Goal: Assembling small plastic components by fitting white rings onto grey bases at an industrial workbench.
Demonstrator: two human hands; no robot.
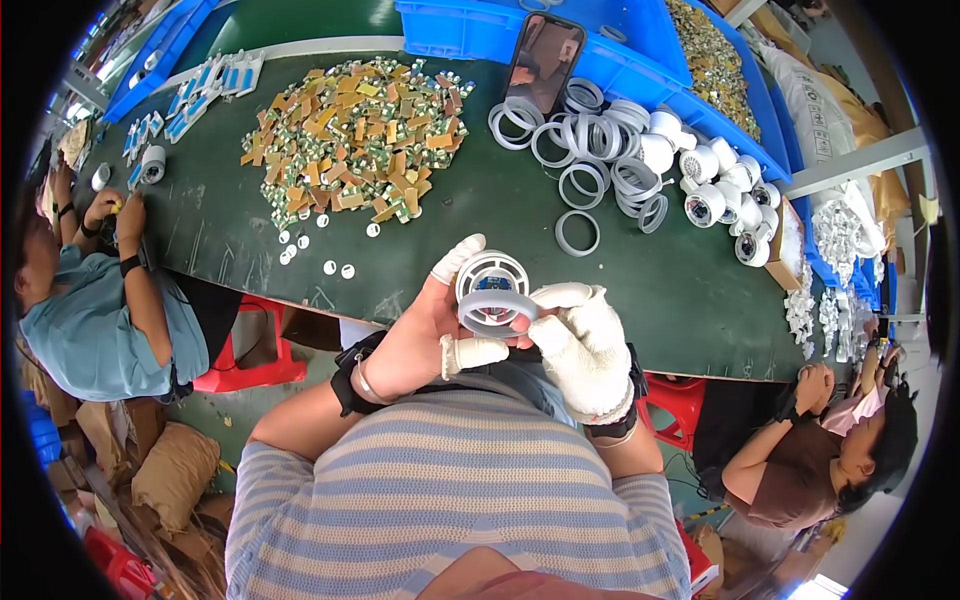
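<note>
Above the table's near edge, my left hand is closed round a white round housing. White coverings sit on its thumb and one fingertip. A blue part shows inside the housing's open face. My right hand, in a white knit glove, grips a grey ring at its right side. The ring is tilted and overlaps the housing's near part; whether the two touch is hard to tell. More grey rings lie loose beyond my hands, beside several white housings at the right.
A pile of small circuit boards covers the table's far middle, with small white discs near it. A phone leans on blue bins. Co-workers sit left and right, beside red stools.
</note>
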